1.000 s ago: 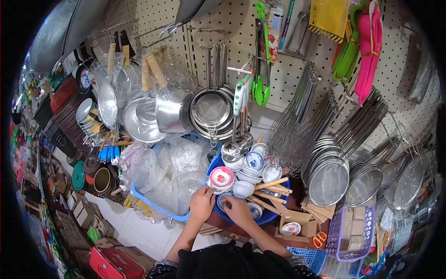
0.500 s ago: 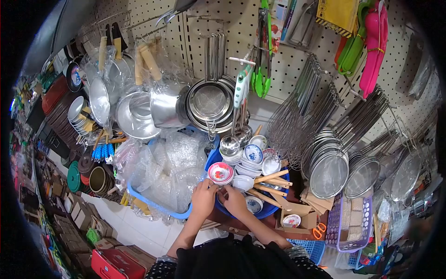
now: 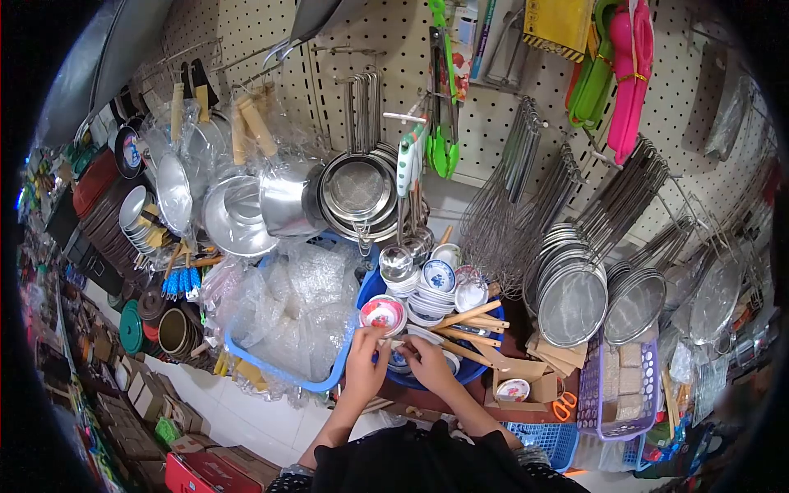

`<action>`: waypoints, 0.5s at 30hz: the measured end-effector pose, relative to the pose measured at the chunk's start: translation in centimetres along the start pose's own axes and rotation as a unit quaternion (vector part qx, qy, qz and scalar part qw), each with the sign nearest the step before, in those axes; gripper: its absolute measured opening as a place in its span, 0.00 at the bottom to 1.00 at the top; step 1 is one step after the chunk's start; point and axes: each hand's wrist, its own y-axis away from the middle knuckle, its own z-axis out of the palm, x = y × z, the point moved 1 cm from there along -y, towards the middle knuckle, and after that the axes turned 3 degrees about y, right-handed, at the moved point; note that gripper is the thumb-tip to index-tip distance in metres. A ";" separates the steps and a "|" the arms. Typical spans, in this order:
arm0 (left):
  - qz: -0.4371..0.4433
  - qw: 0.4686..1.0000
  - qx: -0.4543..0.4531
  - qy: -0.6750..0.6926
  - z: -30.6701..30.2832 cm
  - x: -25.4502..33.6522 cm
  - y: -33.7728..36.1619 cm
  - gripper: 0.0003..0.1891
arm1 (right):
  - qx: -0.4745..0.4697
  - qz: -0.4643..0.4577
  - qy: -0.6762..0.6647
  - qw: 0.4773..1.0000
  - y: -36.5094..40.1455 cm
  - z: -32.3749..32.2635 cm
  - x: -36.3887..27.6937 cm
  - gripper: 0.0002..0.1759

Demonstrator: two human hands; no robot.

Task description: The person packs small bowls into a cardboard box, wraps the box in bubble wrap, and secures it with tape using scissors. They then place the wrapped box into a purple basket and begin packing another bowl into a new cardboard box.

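Note:
My left hand (image 3: 367, 360) is in front of a red-and-white patterned bowl (image 3: 383, 312), its fingers bent together. Beside it my right hand (image 3: 429, 366) has its fingers curled inward, close to my left fingertips. Something small and pale shows between the fingertips of both hands, but I cannot make out what it is. Both hands are over the front of a blue tub (image 3: 479, 370). Stacked white bowls with blue patterns (image 3: 438, 276) fill the tub, along with several wooden handles (image 3: 470, 315). Fingers hide part of the bowls beneath.
A lighter blue basket (image 3: 325, 384) of bubble-wrapped items is on the left. Strainers (image 3: 573, 308) and whisks (image 3: 501, 197) hang from the pegboard. To the right are a cardboard box (image 3: 538, 390), orange-handled scissors (image 3: 565, 405) and a purple basket (image 3: 588, 394).
My view has shifted slightly. My right hand has moved a little to the right and up, and the fingertips of both hands are now raised around the small pale thing.

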 end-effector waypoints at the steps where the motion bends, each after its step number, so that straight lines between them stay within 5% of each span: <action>1: -0.023 0.999 0.023 0.024 0.0 0.3 0.2 0.09 | -0.012 0.012 -0.051 0.999 0.1 -0.6 -0.4 0.13; 5: -0.186 0.964 0.097 0.165 0.8 -2.0 2.4 0.09 | -0.021 0.039 -0.175 0.984 1.2 -2.4 0.3 0.07; 15: -0.278 0.920 -0.086 0.261 3.0 -1.0 4.6 0.16 | -0.008 -0.005 -0.063 0.998 4.4 -9.1 -0.4 0.09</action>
